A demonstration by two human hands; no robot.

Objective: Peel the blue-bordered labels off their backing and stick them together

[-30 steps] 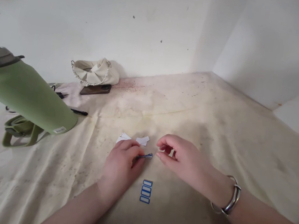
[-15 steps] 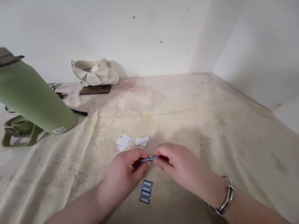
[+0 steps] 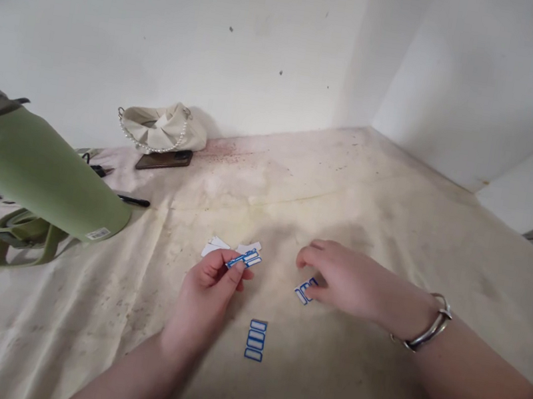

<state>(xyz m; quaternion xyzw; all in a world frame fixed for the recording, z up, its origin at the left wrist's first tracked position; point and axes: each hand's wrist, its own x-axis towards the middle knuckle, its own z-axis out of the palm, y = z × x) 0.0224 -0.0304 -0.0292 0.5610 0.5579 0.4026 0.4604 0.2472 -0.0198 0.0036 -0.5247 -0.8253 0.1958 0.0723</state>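
The hands have parted since half a second ago, each now with its own piece of what they pinched together. The left hand [image 3: 210, 285] pinches a small blue-bordered white label strip [image 3: 244, 259], long axis running left to right. The right hand [image 3: 342, 279] nips a shorter blue-bordered label piece [image 3: 304, 291] low over the stained cream cloth [image 3: 396, 213]. A column of three blue-bordered labels [image 3: 255, 341] lies nearer, between both wrists; white paper scraps [image 3: 219, 244] lie just beyond the left hand.
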